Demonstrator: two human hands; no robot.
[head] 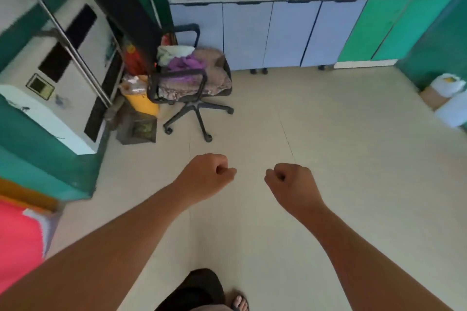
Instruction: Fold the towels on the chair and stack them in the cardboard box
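Observation:
A black office chair (188, 106) on castors stands at the left middle of the floor. On its seat lies a heap of towels: a brownish one (209, 76), a purple one (185, 63) and a pale whitish-green one (174, 52). My left hand (207, 177) and my right hand (290, 182) are held out over the bare floor, well short of the chair. Both are closed into loose fists with nothing in them. No cardboard box is clearly in view.
Pale blue and green cabinets (278, 33) run along the far wall under a cluttered counter. A white appliance (63, 78) and a metal pole (70, 43) stand at the left. A yellow bin (142, 103) sits beside the chair. White bags (447, 98) lie at the right.

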